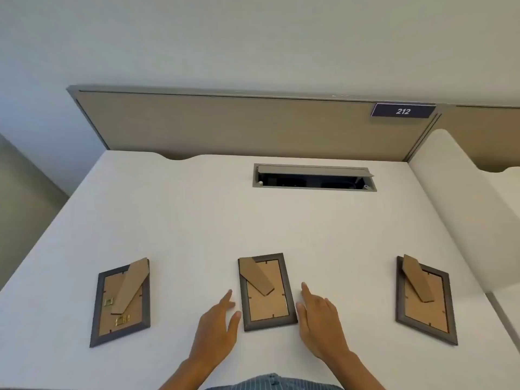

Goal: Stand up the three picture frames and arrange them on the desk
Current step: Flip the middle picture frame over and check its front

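Observation:
Three dark-edged picture frames lie face down in a row on the white desk (253,220), each with its brown cardboard back and stand leg up. The left frame (120,304) shows gold clips. The middle frame (266,294) lies between my hands. The right frame (425,301) lies near the desk's right side. My left hand (218,322) is flat, fingers apart, just left of the middle frame's lower edge. My right hand (320,319) hovers just right of it. Neither hand holds anything.
An open cable hatch (313,177) is set into the desk at the back centre. A beige partition (239,125) with a "212" sign (403,111) stands behind. A white rounded divider (461,198) borders the right side.

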### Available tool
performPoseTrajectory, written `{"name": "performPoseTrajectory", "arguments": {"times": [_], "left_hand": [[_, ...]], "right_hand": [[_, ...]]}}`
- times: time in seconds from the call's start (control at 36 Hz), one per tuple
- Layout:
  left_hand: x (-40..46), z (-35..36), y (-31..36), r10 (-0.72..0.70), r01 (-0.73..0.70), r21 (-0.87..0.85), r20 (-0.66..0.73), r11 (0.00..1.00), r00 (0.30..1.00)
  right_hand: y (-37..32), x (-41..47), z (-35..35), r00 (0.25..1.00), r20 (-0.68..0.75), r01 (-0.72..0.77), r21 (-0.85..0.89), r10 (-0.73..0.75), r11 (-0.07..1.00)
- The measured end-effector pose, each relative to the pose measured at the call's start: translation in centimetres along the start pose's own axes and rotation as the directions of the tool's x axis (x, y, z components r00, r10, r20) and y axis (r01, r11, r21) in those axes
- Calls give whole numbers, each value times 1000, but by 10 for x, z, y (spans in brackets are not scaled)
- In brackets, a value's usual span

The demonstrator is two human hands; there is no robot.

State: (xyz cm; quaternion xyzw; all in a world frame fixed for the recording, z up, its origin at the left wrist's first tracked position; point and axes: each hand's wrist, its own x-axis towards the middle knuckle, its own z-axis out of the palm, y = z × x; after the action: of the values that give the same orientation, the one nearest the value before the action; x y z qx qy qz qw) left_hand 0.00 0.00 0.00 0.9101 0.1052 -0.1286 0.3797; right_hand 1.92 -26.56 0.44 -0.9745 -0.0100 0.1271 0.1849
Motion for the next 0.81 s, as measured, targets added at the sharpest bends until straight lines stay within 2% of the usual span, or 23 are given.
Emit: {"name": "performPoseTrajectory", "arguments": {"times": [0.11, 0.25, 0.36, 0.44, 0.53, 0.64, 0.81], "left_hand": [[-6, 3, 6, -6, 6, -16, 21, 1000, 1000], [-13, 12, 13, -23, 26, -29, 101, 999, 995], [-16, 20, 16, -38, 44, -57, 101, 997, 994], [-17, 25, 20, -15, 24, -66, 143, 998, 990], [-19, 27, 23, -5, 16, -56, 196, 998, 981], [-21, 29, 22, 2, 18, -98, 205, 995, 979], [-18, 30, 20, -6, 25, -139, 133, 990, 991]], "right_hand": [[-8, -3, 5, 998, -58, 4, 79, 0, 997], [-21, -9, 13, 998, -9, -55, 96, 56, 994], [-39, -19, 15, 989, 63, -143, 228, 132, 963], [-37, -14, 19, 963, 134, -268, 358, 234, 895], [-35, -9, 14, 920, 220, -392, 514, 324, 763], [-36, -7, 2, 886, 290, -458, 675, 362, 579], [-36, -7, 9, 889, 274, -435, 756, 366, 490]]}}
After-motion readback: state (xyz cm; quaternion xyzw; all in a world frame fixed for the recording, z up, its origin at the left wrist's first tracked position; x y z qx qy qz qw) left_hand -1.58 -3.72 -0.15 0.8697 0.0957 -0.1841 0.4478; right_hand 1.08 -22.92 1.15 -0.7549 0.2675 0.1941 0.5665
